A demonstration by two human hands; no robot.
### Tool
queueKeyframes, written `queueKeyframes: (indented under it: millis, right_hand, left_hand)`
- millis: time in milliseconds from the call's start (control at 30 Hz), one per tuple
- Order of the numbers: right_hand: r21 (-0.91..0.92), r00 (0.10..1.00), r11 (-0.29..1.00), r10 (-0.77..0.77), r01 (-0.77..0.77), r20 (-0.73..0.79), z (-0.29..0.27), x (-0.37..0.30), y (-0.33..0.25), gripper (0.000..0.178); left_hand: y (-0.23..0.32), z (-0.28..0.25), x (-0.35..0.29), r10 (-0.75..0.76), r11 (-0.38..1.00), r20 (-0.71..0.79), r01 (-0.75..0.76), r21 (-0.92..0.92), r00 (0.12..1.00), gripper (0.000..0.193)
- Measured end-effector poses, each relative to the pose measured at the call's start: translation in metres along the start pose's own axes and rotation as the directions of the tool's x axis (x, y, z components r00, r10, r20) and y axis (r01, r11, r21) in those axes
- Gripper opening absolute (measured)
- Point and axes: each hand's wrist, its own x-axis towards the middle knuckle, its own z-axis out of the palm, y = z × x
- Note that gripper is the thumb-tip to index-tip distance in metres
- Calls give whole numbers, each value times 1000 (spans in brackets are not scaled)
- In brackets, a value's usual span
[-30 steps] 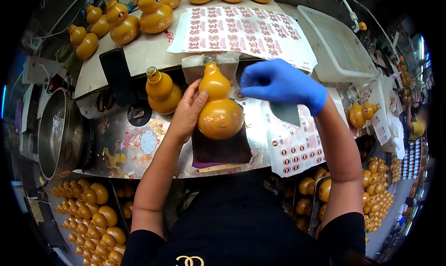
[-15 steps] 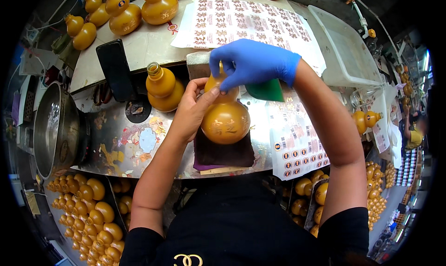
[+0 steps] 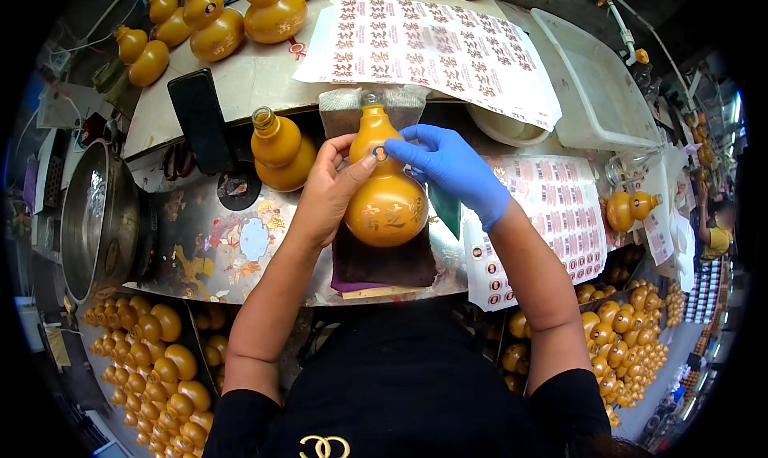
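Observation:
A gourd-shaped, ochre-yellow bottle (image 3: 387, 196) lies on a dark pad (image 3: 382, 260), its glass mouth toward a folded white cloth (image 3: 340, 110). My bare left hand (image 3: 330, 190) grips the bottle's left side near the waist, thumb on the upper bulb. There sits a small round dark sticker (image 3: 380, 152). My blue-gloved right hand (image 3: 452, 170) presses a fingertip beside this sticker. A green scraper (image 3: 446, 208) juts from under that hand, apparently tucked in its curled fingers. Gold lettering runs across the lower bulb.
Sticker sheets lie at right (image 3: 552, 218) and on the raised shelf (image 3: 432, 50). Another gourd bottle (image 3: 282, 150), a phone (image 3: 202, 118) and a metal pan (image 3: 100, 222) stand at left. A clear plastic bin (image 3: 588, 82) is at the far right; many bottles fill the floor crates.
My right hand has moved right and down from above the bottle's neck, uncovering the neck and the round sticker. The green scraper swung downward with it. My left hand stays on the bottle.

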Motion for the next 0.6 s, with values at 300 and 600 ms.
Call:
queueKeyframes:
  millis: [300,600]
  right_hand:
    - [1,1000,1000,-13,13,-8,6,-4,0,65]
    - [42,1000,999,-15,15,8,7,-4,1,59]
  left_hand:
    - [0,2,0,8,1000,-11,-8,28,1000,50]
    - [0,2,3,-16,1000,-14,17,23,1000,49]
